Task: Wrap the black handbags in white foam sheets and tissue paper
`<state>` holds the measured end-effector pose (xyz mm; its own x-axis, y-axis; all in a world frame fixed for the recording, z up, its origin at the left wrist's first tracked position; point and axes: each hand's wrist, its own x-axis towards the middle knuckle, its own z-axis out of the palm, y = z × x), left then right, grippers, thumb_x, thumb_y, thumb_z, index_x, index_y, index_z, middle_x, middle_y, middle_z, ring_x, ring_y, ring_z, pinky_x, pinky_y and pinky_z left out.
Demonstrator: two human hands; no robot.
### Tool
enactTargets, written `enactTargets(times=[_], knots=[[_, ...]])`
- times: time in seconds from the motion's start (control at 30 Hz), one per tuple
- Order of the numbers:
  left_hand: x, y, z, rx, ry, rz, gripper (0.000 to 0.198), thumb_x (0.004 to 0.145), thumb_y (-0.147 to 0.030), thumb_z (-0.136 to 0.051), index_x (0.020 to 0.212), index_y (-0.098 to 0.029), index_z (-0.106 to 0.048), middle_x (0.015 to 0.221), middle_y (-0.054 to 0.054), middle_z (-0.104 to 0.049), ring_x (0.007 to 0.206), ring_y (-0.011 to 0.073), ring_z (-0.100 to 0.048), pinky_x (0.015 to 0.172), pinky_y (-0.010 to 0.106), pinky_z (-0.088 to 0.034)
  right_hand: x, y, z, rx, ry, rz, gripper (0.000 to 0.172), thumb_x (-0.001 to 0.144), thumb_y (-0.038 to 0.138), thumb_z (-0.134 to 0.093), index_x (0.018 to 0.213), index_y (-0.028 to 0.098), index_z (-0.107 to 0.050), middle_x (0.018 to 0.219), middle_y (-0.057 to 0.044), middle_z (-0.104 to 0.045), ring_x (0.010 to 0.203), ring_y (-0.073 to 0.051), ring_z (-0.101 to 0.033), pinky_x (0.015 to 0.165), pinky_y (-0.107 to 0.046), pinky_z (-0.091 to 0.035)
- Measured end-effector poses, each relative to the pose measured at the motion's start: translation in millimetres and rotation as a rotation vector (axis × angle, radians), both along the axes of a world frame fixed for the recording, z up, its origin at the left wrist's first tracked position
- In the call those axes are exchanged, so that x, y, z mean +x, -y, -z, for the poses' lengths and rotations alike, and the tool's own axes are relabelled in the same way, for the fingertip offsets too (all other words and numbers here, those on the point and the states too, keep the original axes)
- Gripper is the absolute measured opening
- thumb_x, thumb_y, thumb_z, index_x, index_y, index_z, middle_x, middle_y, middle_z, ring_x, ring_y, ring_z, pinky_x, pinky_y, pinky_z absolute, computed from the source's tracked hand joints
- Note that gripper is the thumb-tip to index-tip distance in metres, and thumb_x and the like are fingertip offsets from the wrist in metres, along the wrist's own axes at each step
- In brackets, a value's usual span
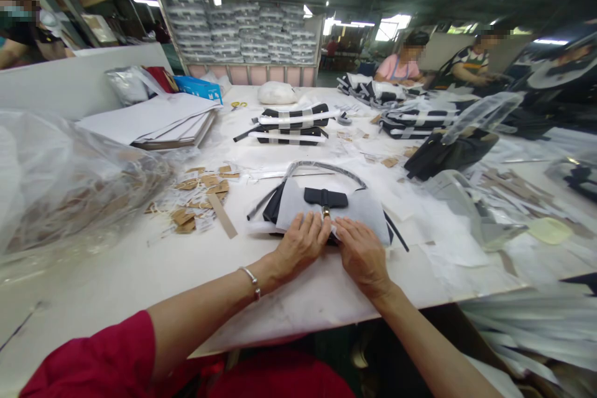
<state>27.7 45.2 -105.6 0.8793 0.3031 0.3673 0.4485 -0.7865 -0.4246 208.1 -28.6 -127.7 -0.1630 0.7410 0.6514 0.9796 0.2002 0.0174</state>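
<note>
A black handbag lies on the table in front of me, its front covered by a sheet of white wrapping paper. A black flap strap with a gold clasp shows on top of the paper. The bag's handle, in clear film, arches behind it. My left hand lies on the paper at the near edge, left of the clasp, fingers stretched out. Just right of the clasp, my right hand rests with its fingers extended. Both thumbs and the paper's edge under my fingertips are largely hidden.
Brown tags and a cardboard strip lie to the left, beside a large plastic bag. Stacked wrapped handbags stand behind. Another black bag is at right. Co-workers sit across the table.
</note>
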Motion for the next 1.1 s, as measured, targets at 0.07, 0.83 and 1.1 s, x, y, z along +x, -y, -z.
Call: enactTargets(times=[0.07,0.83,1.1], knots=[[3,-6,-3.1,-0.027,0.0,0.026,0.037,0.1,-0.011,-0.033,0.136,-0.005,-0.044,0.126,0.018,-0.062,0.115,0.026,-0.061,0.095,0.04,-0.049,-2,0,-1.8,-0.004,0.005,0.023,0.025,0.095,0.014,-0.05,0.115,0.015,-0.064,0.122,-0.01,-0.07,0.111,-0.025,-0.063,0.101,-0.041,-0.043],[18,-33,-56.9,-0.213,0.018,0.182,0.032,0.093,-0.011,-0.046,0.125,-0.013,-0.048,0.091,0.006,-0.066,0.079,0.0223,-0.064,0.069,0.036,-0.046,9,-7,-38.4,-0.077,0.19,0.182,0.05,0.084,0.011,-0.058,0.133,0.013,-0.05,0.115,-0.013,-0.067,0.099,-0.029,-0.055,0.09,-0.043,-0.037],[7,-18,-34.8,0.037,0.08,0.089,0.044,0.097,-0.011,-0.039,0.141,-0.014,-0.042,0.137,0.012,-0.056,0.129,0.027,-0.051,0.107,0.047,-0.041,21,-17,-44.1,-0.304,0.237,0.131,0.03,0.073,0.015,-0.066,0.103,0.018,-0.06,0.091,-0.008,-0.065,0.084,-0.025,-0.055,0.07,-0.035,-0.037]])
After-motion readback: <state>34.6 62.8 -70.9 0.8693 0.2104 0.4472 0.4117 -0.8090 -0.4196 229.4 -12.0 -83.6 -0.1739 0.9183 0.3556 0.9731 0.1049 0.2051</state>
